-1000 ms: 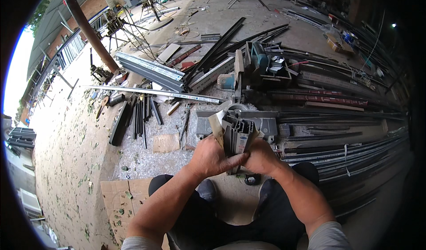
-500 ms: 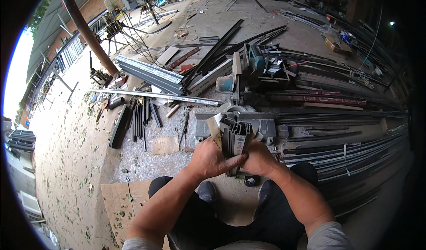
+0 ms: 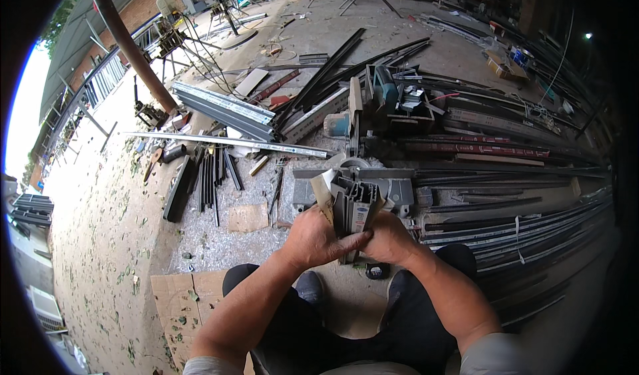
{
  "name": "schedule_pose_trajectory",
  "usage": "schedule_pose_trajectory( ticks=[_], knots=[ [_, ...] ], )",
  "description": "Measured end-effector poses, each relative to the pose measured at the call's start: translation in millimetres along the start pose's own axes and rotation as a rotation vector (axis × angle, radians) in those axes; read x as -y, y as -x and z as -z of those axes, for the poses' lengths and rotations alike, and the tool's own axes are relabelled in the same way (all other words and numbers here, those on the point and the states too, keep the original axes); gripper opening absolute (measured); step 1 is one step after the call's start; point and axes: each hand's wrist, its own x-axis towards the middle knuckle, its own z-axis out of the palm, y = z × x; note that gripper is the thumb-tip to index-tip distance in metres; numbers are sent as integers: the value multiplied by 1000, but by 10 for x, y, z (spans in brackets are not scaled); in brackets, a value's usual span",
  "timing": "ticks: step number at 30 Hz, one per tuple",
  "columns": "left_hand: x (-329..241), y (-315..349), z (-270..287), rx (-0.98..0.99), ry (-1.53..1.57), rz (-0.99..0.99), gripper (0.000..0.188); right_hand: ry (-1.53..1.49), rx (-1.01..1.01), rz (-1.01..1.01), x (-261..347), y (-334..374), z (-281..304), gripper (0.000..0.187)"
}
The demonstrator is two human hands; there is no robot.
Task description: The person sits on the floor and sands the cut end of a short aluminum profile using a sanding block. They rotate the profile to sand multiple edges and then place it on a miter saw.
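Observation:
Over the front of a mitre saw (image 3: 354,125), my two hands grip a bundle of short metal profiles (image 3: 357,210), their grooved ends tilted up and away from me. My left hand (image 3: 310,239) wraps the left side, its thumb reaching across the near face. From the right, my right hand (image 3: 391,238) closes round the bundle, and the two thumbs meet in front. A tan strip, like paper or card (image 3: 323,194), sticks up along the left side between hand and metal. The fingers behind the bundle are mostly hidden.
Long dark profiles (image 3: 506,208) lie stacked on the right. Grey profiles (image 3: 223,112) and short black pieces (image 3: 212,178) lie to the left. A small black object (image 3: 377,270) rests between my feet. Flattened cardboard (image 3: 180,308) lies at lower left, near a rusty post (image 3: 130,45).

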Motion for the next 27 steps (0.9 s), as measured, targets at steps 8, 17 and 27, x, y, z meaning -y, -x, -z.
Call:
schedule_pose_trajectory(
  ticks=[8, 17, 27],
  knots=[
    [-26, 8, 12, -2, 5, 21, 60, -4, 0, -15, 34, 10, 10, 43],
    [-59, 13, 37, 29, -23, -2, 47, 3, 3, -12, -2, 23, -1, 43],
    [-49, 13, 42, 32, -29, -2, 47, 11, -9, 11, -2, 12, -8, 43]
  ],
)
